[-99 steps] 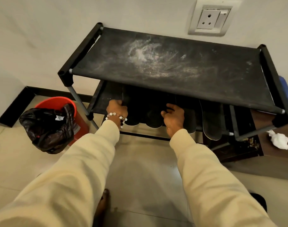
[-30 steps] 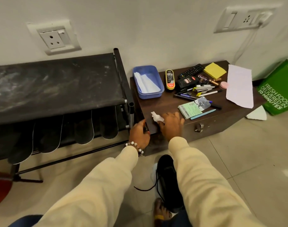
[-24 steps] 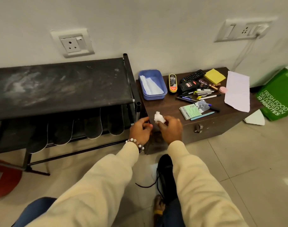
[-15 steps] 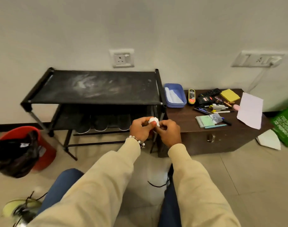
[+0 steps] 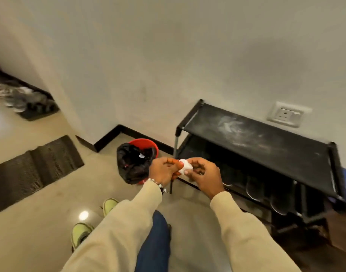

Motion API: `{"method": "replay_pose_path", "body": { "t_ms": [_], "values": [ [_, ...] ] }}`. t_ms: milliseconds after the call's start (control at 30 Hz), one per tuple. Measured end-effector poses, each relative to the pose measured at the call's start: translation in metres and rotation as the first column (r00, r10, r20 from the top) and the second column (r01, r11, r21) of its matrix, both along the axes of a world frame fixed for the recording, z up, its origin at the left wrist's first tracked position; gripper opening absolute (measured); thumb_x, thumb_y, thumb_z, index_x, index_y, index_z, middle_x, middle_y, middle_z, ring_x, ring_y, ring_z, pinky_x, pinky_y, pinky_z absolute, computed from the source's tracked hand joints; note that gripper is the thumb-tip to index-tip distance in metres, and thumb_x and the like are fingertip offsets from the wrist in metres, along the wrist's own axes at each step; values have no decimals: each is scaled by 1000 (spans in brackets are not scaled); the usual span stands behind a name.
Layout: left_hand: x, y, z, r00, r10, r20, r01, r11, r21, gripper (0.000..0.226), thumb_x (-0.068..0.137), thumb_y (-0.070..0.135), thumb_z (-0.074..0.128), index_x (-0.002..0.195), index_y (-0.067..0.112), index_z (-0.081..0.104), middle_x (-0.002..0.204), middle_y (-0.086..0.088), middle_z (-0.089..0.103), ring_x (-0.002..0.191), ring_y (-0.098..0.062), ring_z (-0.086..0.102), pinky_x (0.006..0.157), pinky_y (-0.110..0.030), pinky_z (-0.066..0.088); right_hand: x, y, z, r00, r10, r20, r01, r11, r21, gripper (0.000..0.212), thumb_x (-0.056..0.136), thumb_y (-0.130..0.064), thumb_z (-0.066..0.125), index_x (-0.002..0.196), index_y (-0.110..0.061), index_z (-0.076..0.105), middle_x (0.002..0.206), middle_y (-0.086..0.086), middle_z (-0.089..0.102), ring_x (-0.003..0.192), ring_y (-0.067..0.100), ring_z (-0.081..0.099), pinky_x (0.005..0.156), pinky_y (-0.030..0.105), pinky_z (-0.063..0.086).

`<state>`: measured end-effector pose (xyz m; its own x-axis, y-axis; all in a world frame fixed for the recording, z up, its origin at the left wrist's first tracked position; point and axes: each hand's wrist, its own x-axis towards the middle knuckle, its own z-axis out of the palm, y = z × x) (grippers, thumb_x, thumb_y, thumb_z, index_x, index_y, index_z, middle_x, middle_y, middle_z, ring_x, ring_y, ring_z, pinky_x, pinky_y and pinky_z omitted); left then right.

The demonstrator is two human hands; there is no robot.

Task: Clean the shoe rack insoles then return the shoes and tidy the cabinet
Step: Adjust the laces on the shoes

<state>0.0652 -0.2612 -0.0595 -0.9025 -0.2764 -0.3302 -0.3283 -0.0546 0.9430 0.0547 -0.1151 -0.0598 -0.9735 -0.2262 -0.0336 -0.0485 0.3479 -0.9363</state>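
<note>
A small crumpled white tissue (image 5: 185,165) is held between my two hands in front of me. My left hand (image 5: 163,169) pinches its left side and my right hand (image 5: 204,176) holds its right side with curled fingers. The black shoe rack (image 5: 256,138) stands against the wall at the right, its top shelf smeared with white dust. Several dark insoles (image 5: 254,188) hang over the front of its lower shelf. The red bin with a black liner bag (image 5: 135,161) sits on the floor just left of my hands.
A pair of yellow-green shoes (image 5: 89,222) lies on the floor by my knee. A dark ribbed doormat (image 5: 30,171) lies at the left. More shoes on a mat (image 5: 21,99) are at the far left. The brown cabinet's corner (image 5: 341,232) shows at the right edge.
I picked the tissue off the cabinet top with both hands. My view has swung left from the cabinet toward the bin and doormat.
</note>
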Motion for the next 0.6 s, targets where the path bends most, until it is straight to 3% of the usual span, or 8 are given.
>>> {"method": "replay_pose_path", "body": {
  "t_ms": [67,133,200,367,500,567,600],
  "values": [
    [-9,-40,-17,996,85,40,-84,996,-14,15,83,7,72,94,-3,69,75,-12,70,57,-19,66,58,-28,56,-20,-43,-17,996,37,78,-35,999,-28,23,81,-11,72,97,-28,67,90,-7,71,81,9,69,68,24,58],
    [-20,-72,-33,986,146,74,-146,989,-5,14,84,6,70,95,-2,71,87,-19,71,75,-33,70,74,-41,59,-38,-79,-35,986,56,155,-46,997,-69,20,80,-9,72,90,-26,68,86,-3,71,73,10,70,61,21,56],
    [-34,-100,-51,977,183,107,-184,983,-2,13,86,4,68,98,1,72,92,-21,72,86,-39,70,80,-49,58,-57,-111,-56,976,55,212,-36,995,-90,17,79,-9,73,86,-24,69,85,2,71,74,15,70,63,25,58],
    [-76,-164,-97,939,306,155,-287,949,-133,17,89,6,63,104,9,70,82,-9,71,74,-27,67,77,-39,59,-117,-179,-115,933,-25,360,67,992,-103,15,77,-1,73,80,-13,65,90,14,70,83,32,69,79,52,56],
    [-100,-208,-134,916,345,207,-294,925,-241,13,88,12,64,97,16,73,88,-8,73,81,-24,69,83,-37,58,-165,-222,-168,880,-133,455,168,985,-38,17,78,-2,70,75,-18,65,96,12,69,90,31,67,85,48,55],
    [-109,-225,-155,906,355,231,-296,921,-253,12,88,11,63,95,15,73,90,-9,73,84,-26,70,82,-38,58,-186,-242,-190,867,-150,475,199,978,-54,16,81,-2,65,89,-15,68,106,10,68,92,24,66,87,44,56],
    [-112,-231,-163,900,363,242,-302,919,-255,13,88,10,63,95,13,73,89,-9,73,81,-25,70,78,-36,59,-193,-250,-198,860,-141,490,196,979,-61,25,83,-3,63,106,-11,66,114,8,65,95,22,64,89,44,55]
  ]
}}
